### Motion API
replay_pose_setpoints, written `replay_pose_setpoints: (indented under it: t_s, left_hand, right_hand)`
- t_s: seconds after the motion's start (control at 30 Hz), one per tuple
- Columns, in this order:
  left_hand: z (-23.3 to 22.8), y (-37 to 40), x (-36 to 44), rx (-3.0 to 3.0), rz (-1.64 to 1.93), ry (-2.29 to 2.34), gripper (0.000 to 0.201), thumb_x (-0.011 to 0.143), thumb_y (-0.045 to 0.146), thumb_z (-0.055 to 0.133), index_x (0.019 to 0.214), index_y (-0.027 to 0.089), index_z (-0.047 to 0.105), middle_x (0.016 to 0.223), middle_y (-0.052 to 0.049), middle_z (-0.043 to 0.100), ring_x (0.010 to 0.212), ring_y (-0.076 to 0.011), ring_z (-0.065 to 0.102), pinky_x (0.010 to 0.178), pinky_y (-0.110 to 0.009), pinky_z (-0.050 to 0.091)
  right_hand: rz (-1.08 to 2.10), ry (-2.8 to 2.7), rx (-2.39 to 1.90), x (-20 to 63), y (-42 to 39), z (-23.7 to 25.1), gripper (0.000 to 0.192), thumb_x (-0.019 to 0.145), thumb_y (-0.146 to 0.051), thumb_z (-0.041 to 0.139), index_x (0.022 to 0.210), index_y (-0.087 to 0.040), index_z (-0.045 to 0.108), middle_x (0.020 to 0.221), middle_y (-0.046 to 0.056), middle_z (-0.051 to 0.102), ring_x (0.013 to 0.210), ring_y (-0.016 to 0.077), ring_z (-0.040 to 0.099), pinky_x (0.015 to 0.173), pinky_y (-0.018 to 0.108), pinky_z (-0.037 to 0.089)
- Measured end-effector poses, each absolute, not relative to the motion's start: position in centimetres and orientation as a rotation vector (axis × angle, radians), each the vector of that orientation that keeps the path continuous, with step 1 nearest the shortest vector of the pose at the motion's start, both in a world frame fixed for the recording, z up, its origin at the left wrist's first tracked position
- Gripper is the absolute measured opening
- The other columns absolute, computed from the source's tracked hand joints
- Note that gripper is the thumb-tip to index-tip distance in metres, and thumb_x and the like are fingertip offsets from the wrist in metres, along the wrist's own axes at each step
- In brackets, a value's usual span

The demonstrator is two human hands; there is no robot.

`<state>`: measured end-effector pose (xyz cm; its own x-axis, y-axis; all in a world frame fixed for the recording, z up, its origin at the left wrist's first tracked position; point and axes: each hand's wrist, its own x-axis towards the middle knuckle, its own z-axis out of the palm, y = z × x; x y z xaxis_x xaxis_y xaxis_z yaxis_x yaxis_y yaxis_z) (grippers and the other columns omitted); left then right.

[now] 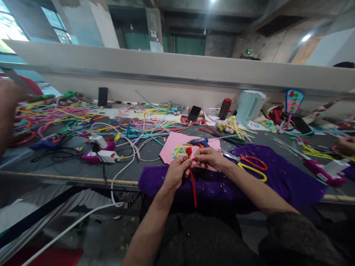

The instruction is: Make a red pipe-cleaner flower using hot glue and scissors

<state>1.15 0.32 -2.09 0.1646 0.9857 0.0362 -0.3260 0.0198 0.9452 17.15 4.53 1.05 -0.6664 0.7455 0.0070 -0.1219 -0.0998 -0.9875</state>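
Note:
A red pipe cleaner [193, 188] hangs down from between my hands, with a red bud-like tuft [189, 150] at its upper end. My left hand [179, 169] pinches it just below the tuft. Close against it, my right hand [208, 158] pinches a short red piece at the same spot. Both hands are over a pink sheet [169, 144], where small yellow and teal cut pieces [179, 151] lie. Behind my right hand rests a blue glue gun [200, 142]. Scissors [251, 161] with red and yellow handles lie right of it on a purple cloth [288, 177].
Bundles of coloured pipe cleaners [69, 114] cover the table's left and back. Purple power strips [97, 153] with white cables lie left; another strip [323, 171] is right. A phone [194, 113], bottle [225, 108] and kettle [249, 105] stand behind. Other people's hands [346, 146] show at both sides.

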Motion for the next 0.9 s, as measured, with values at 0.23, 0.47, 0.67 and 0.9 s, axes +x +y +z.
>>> replay_pose_setpoints:
  t_s: [0.23, 0.47, 0.67, 0.9]
  left_hand:
    - [-2.2, 0.5, 0.9, 1.017, 1.252, 0.849, 0.027, 0.068, 0.038, 0.061, 0.064, 0.013, 0.053, 0.04, 0.005, 0.047, 0.029, -0.0016, 0.032, 0.033, -0.016, 0.02]
    - [-2.2, 0.2, 1.1, 1.069, 1.232, 0.903, 0.027, 0.069, 0.039, 0.059, 0.063, 0.014, 0.053, 0.035, 0.006, 0.044, 0.029, -0.0026, 0.032, 0.033, -0.016, 0.02]
    - [-2.1, 0.2, 1.1, 1.071, 1.2, 0.907, 0.028, 0.069, 0.04, 0.059, 0.062, 0.014, 0.053, 0.036, 0.005, 0.046, 0.029, -0.0025, 0.032, 0.033, -0.016, 0.018]
    - [-2.1, 0.2, 1.0, 1.065, 1.206, 0.857, 0.027, 0.069, 0.038, 0.06, 0.062, 0.013, 0.052, 0.039, 0.005, 0.047, 0.029, -0.002, 0.033, 0.033, -0.016, 0.018]
  right_hand:
    - [1.472, -1.746, -0.726, 17.0, 4.5, 1.3, 0.023, 0.074, -0.036, 0.057, 0.08, -0.013, 0.06, 0.063, 0.0, 0.057, 0.048, 0.0074, 0.052, 0.039, 0.016, 0.035]
    - [1.334, -2.011, -0.735, 17.3, 4.4, 1.7, 0.021, 0.07, -0.032, 0.061, 0.078, -0.013, 0.062, 0.066, 0.0, 0.057, 0.057, 0.0087, 0.051, 0.048, 0.018, 0.037]
    - [1.409, -2.017, -0.687, 17.4, 4.5, 1.3, 0.021, 0.071, -0.032, 0.06, 0.081, -0.013, 0.059, 0.071, 0.002, 0.059, 0.062, 0.0103, 0.052, 0.055, 0.021, 0.04]
    - [1.227, -2.06, -0.693, 17.1, 4.6, 0.7, 0.023, 0.073, -0.036, 0.058, 0.076, -0.013, 0.059, 0.068, 0.001, 0.057, 0.062, 0.0109, 0.051, 0.057, 0.022, 0.04]
